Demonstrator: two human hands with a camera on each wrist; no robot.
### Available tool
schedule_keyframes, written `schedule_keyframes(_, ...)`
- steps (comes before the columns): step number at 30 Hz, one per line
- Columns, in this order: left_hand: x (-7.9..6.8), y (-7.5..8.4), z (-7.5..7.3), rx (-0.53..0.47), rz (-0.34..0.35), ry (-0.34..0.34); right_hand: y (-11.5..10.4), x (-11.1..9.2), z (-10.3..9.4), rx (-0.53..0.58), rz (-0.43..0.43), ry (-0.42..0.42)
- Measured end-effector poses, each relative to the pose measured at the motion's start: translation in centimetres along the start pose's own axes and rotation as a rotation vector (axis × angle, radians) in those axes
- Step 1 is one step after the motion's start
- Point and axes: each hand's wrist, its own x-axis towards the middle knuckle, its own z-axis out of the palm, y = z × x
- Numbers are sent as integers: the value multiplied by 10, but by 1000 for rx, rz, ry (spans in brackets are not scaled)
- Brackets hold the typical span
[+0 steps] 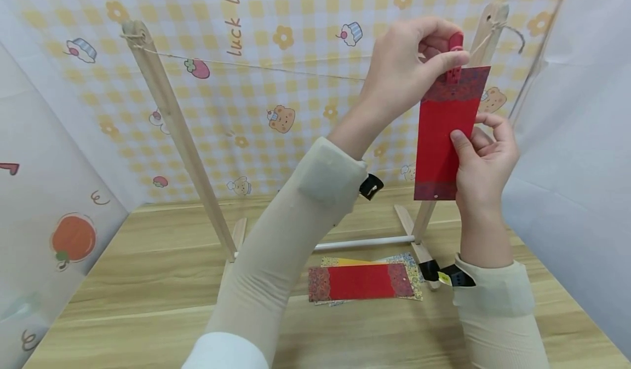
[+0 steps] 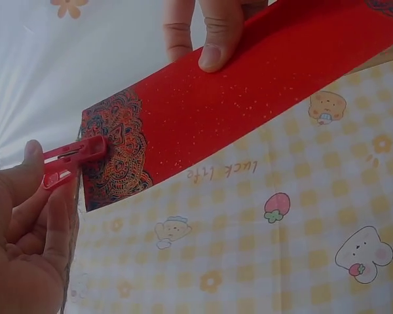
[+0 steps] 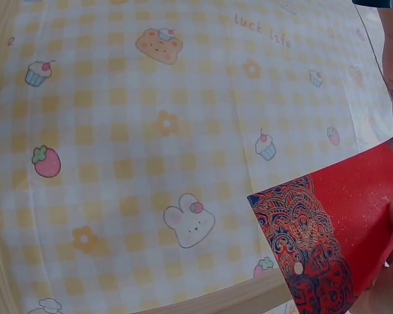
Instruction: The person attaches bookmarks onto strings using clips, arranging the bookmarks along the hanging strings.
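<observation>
A red card (image 1: 441,144) with dark patterned ends hangs upright by the right post, at the string. At its top edge my left hand (image 1: 406,57) pinches a red clothespin (image 1: 454,73) between thumb and fingers. In the left wrist view the clothespin (image 2: 78,154) overlaps the card's patterned end (image 2: 118,147). My right hand (image 1: 485,161) grips the card's right edge, thumb in front and fingers behind. The right wrist view shows the card's lower end (image 3: 308,242) with a small punched hole.
A thin string (image 1: 266,68) runs between a left wooden post (image 1: 172,117) and a right wooden post (image 1: 488,35). A white rod (image 1: 365,243) joins their bases. On the wooden table (image 1: 123,298) lies another red card (image 1: 362,281) atop yellow and patterned ones. A checked cloth (image 1: 305,155) hangs behind.
</observation>
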Motion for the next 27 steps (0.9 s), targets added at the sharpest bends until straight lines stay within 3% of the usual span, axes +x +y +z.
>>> schedule_keyframes(14,-5,0,-3,14,-25,17,1,-4,-4,11,-51,-42)
schedule_keyframes(27,-7,-2,-6,66,-41,25,1,-8,-14,-52,-58,-80)
